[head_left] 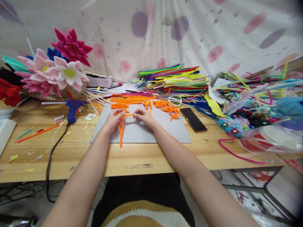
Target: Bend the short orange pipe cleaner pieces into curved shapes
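Observation:
Over a grey board (pixel 142 137), my left hand (pixel 114 119) pinches an orange pipe cleaner (pixel 121 135), whose bent lengths hang down below the fingers. My right hand (pixel 143 116) is closed on the end of a short orange stretch that runs level between the two hands. Behind my left hand lie short cut orange pipe cleaners (pixel 118 107), with longer orange ones (pixel 132 99) further back. Curled orange pieces (pixel 167 108) are heaped to the right of my right hand, and a couple more (pixel 147 104) sit just behind it.
A blue glue gun (pixel 73 110) stands at the left, its cord crossing the table edge. Felt-like flowers (pixel 68 74) fill the back left. Bundled coloured pipe cleaners (pixel 175 78), scissors (pixel 174 100) and a phone (pixel 193 119) lie behind and right. A plastic-wrapped roll (pixel 272 138) sits far right.

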### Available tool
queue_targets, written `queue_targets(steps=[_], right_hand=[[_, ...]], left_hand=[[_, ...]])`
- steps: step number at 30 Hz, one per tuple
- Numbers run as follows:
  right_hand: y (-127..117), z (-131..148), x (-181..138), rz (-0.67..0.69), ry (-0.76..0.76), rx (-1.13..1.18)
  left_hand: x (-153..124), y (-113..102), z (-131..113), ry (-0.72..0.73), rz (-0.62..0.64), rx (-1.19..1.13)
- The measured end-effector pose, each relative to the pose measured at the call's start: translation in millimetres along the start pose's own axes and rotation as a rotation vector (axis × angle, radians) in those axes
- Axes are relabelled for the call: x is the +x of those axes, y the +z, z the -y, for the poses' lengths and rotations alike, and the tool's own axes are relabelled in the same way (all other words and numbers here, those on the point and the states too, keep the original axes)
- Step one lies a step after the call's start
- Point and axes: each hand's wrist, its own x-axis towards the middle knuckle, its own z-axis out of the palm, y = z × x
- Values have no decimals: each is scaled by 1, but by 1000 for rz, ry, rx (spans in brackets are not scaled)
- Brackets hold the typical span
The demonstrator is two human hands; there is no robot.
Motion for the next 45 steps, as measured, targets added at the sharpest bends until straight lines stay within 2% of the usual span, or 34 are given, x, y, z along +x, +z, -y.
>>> queue_targets(steps=[4, 8, 13, 18, 24, 27, 34, 38, 42, 45], right_hand=[[5, 1, -3, -71, -24, -15], [10, 1, -1, -154, 20, 69], [17, 3, 0, -236, 97, 226], [22, 2, -3, -154, 91, 172], [29, -5, -6, 58, 75, 18], [29, -6, -5, 85, 67, 30], [23, -5, -3, -4, 3, 9], [25, -7, 0, -138, -17, -36], [24, -8, 4, -241, 27, -32], [24, -8, 5, -234, 57, -34]], left_hand=[[-2, 3, 3, 10, 75, 76], [-1, 11, 7, 43, 40, 71], [7, 16, 11, 51, -31, -95], [11, 10, 5, 16, -119, -320], [8, 7, -4, -39, -83, -513], [7, 8, -5, -46, -56, -551], [3, 11, -7, -65, 0, -564], [3, 12, -7, -87, 39, -598], [4, 11, -6, -86, 47, -658], [5, 13, -6, -81, 43, -699]])
